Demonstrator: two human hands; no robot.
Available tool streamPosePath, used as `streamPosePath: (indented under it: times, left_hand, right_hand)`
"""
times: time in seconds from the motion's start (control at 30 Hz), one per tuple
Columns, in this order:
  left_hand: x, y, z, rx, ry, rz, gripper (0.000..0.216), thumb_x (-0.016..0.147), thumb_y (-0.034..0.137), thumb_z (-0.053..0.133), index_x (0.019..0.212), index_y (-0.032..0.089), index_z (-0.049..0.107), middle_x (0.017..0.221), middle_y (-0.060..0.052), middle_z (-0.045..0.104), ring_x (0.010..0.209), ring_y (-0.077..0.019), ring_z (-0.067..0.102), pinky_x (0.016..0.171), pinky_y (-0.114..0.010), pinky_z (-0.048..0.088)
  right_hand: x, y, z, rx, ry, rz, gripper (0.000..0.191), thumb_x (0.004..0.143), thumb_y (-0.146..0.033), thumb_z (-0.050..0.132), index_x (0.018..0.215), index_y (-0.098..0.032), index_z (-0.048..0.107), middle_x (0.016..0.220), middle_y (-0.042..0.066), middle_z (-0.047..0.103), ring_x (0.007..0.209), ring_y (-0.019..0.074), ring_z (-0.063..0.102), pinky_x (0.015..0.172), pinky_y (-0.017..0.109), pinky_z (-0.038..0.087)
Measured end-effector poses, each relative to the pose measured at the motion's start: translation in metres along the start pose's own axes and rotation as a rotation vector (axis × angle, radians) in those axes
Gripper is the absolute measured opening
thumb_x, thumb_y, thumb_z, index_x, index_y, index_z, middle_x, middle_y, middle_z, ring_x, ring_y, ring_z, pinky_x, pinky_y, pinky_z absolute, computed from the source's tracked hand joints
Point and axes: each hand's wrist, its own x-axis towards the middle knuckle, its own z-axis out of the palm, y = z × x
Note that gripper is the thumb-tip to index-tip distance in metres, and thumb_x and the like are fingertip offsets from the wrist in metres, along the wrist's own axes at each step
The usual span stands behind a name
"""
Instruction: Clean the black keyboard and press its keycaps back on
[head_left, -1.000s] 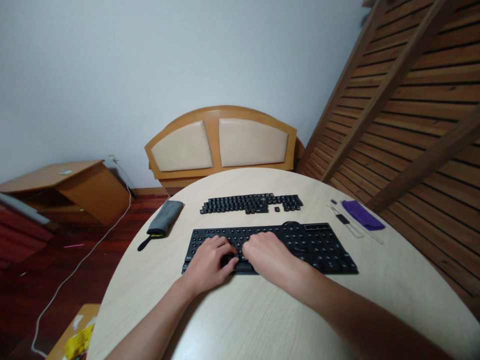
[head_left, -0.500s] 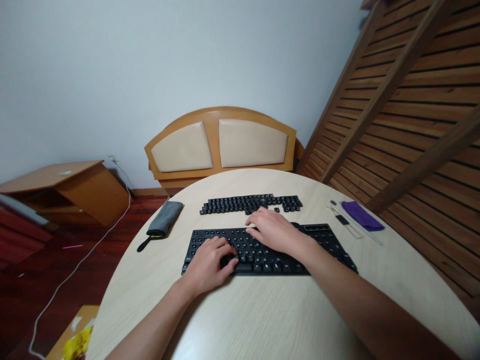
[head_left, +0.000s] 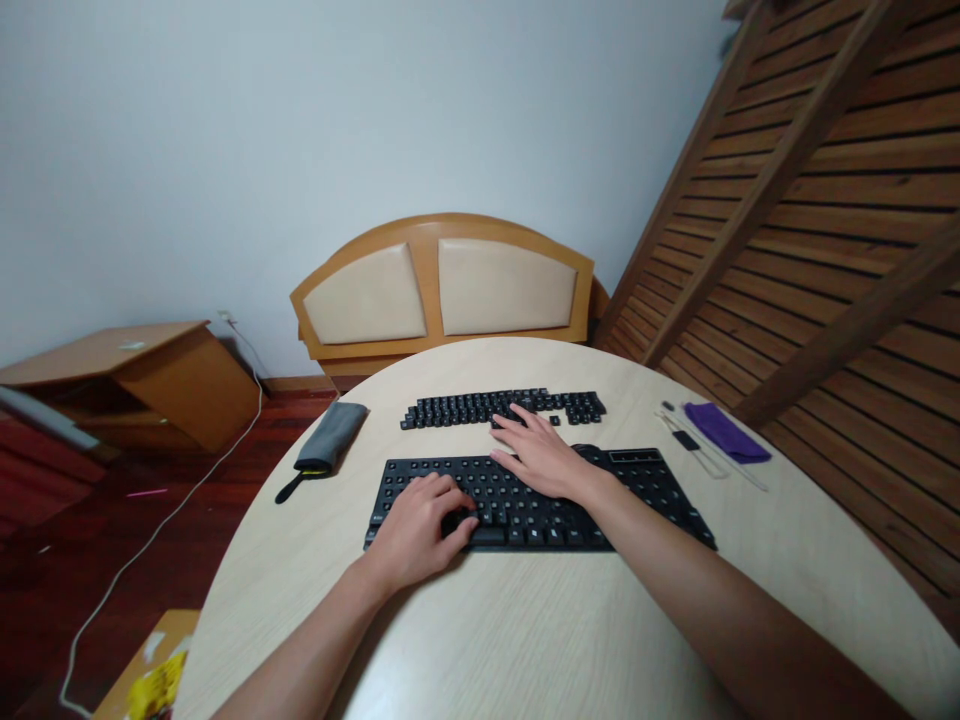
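Note:
A black keyboard (head_left: 547,535) lies on the table, many of its key positions bare with only small sockets showing and some keys along its lower rows. My left hand (head_left: 420,525) rests on its left half, fingers curved down onto the keys, thumb and index finger a little apart. Behind the keyboard, loose black keycaps (head_left: 450,410) lie in rows. My right hand (head_left: 540,450) reaches over the keyboard's back edge, fingers spread, fingertips at the near side of these keycaps. One single keycap (head_left: 554,421) sits just right of the fingers.
On the left of the round table (head_left: 495,620) lies a grey pouch (head_left: 330,440) with a black loop. On the right are a purple cloth (head_left: 726,432) and a thin pale cord (head_left: 709,463) with a dark piece. A wooden headboard (head_left: 433,290) stands behind.
My right hand has shifted slightly left, and its fingers have spread out at the near edge of the loose keycaps. My left hand stays in place on the keyboard.

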Motion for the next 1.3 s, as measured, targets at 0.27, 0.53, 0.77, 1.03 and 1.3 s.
streamPosePath:
  times: [0.27, 0.53, 0.77, 1.03, 1.3]
  left_hand:
    - [0.001, -0.001, 0.001, 0.005, -0.006, 0.002, 0.014, 0.095, 0.031, 0.056, 0.098, 0.023, 0.067, 0.094, -0.004, 0.065, 0.091, -0.0236, 0.057, 0.082, -0.039, 0.043]
    - [0.0, 0.0, 0.0, 0.002, -0.009, -0.004, 0.014, 0.095, 0.031, 0.056, 0.098, 0.023, 0.067, 0.093, -0.004, 0.064, 0.09, -0.0235, 0.057, 0.081, -0.039, 0.042]
    - [0.0, 0.001, 0.0, -0.006, -0.012, -0.005, 0.013, 0.095, 0.03, 0.056, 0.097, 0.022, 0.067, 0.093, -0.004, 0.065, 0.09, -0.0236, 0.057, 0.08, -0.038, 0.042]
    - [0.001, 0.0, 0.0, 0.004, -0.01, 0.001, 0.014, 0.095, 0.03, 0.056, 0.097, 0.022, 0.068, 0.093, -0.004, 0.065, 0.089, -0.0231, 0.058, 0.079, -0.038, 0.041]
    - [0.0, -0.002, 0.001, 0.006, 0.004, 0.006, 0.014, 0.095, 0.031, 0.056, 0.097, 0.022, 0.067, 0.092, -0.004, 0.065, 0.089, -0.0231, 0.058, 0.079, -0.037, 0.043]
  right_hand:
    - [0.001, 0.001, 0.0, 0.04, 0.039, -0.042, 0.045, 0.101, -0.047, 0.043, 0.125, -0.016, 0.066, 0.143, 0.012, 0.056, 0.146, 0.0306, 0.027, 0.116, 0.051, 0.027]
    - [0.001, 0.003, 0.004, 0.05, 0.04, -0.035, 0.045, 0.101, -0.048, 0.042, 0.122, -0.017, 0.068, 0.148, 0.011, 0.052, 0.146, 0.0313, 0.026, 0.116, 0.052, 0.027]
    - [0.004, 0.003, 0.006, 0.075, 0.069, -0.083, 0.037, 0.1, -0.043, 0.049, 0.112, -0.016, 0.072, 0.133, 0.01, 0.064, 0.142, 0.033, 0.033, 0.112, 0.051, 0.032]
    - [0.009, 0.004, 0.007, 0.109, 0.128, -0.194, 0.026, 0.099, -0.031, 0.054, 0.097, -0.018, 0.076, 0.112, 0.009, 0.071, 0.111, 0.0241, 0.06, 0.099, 0.04, 0.044]
    - [0.011, 0.001, 0.001, 0.236, 0.182, -0.165, 0.017, 0.092, -0.019, 0.061, 0.095, -0.019, 0.078, 0.108, 0.005, 0.072, 0.095, 0.0176, 0.068, 0.088, 0.029, 0.049]
